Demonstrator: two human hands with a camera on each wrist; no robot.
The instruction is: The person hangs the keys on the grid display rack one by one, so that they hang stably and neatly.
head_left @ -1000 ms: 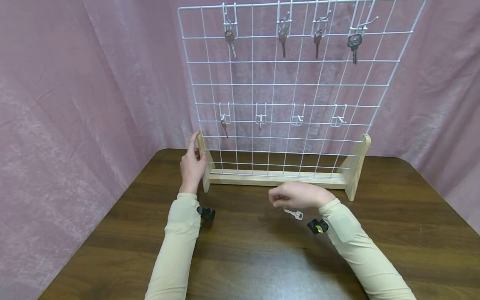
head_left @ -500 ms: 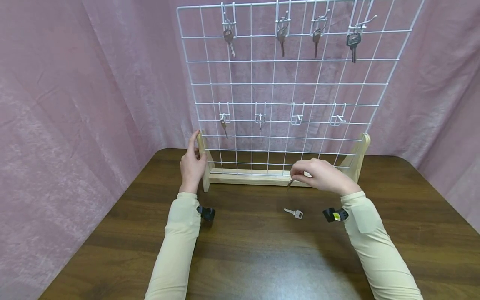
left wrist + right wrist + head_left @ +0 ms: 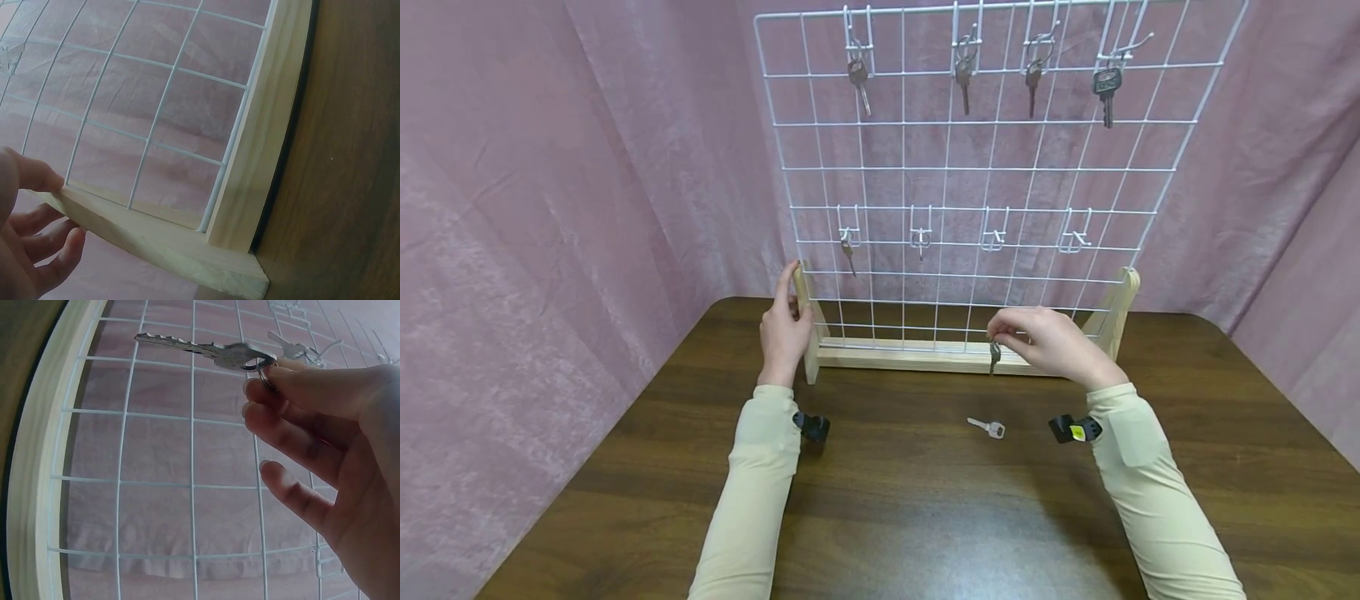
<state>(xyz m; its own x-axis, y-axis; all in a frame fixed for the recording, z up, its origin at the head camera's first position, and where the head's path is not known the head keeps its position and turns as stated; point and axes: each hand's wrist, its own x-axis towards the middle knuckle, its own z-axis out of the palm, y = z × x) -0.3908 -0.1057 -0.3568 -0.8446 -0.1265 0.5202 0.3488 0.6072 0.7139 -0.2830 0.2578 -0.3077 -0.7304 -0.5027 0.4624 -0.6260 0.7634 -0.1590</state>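
Note:
My right hand (image 3: 1051, 343) pinches a key (image 3: 995, 357) by its small ring, in front of the rack's bottom rail. In the right wrist view the ring (image 3: 265, 375) sits between thumb and fingertips, and the toothed blade (image 3: 175, 342) points away. My left hand (image 3: 786, 337) grips the left wooden upright (image 3: 144, 240) of the rack, thumb on one side and bent fingers on the other. A second key (image 3: 988, 427) lies flat on the table below my right hand. The white wire grid (image 3: 970, 187) stands upright in the wooden stand (image 3: 910, 359).
Several keys hang on the top row, such as the dark-headed key (image 3: 1107, 83) at right. Lower down, the left hook holds a key (image 3: 848, 254) and the one beside it a small key (image 3: 921, 242). Two bare hooks, a middle hook (image 3: 994, 239) and right hook (image 3: 1075, 240), follow.
My right hand has risen from the table towards the grid with a key, which now hangs in sight below the fingertips. The left hand stays on the upright.

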